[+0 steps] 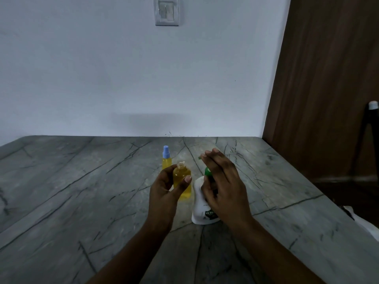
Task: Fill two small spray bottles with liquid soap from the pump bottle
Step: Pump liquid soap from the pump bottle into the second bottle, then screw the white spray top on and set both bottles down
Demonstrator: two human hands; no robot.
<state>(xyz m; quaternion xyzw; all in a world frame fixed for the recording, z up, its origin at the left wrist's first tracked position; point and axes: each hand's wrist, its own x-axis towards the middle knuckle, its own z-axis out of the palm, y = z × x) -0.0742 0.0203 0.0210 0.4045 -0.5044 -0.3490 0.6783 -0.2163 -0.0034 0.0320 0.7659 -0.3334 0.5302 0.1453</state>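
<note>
Pump bottle [202, 210], white with a green collar, stands on the grey table [82, 201]. The right hand [222, 181] lies over its pump head, fingers straight and held together; whether they bear down cannot be told. Just left of the pump bottle, the left hand [165, 188] pinches the open bottle [182, 182] between thumb and fingers. This bottle is upright and holds yellow liquid. Behind and left of the pump bottle, the capped bottle [166, 158] stands on the table. Far above it, a wall switch [166, 11].
</note>
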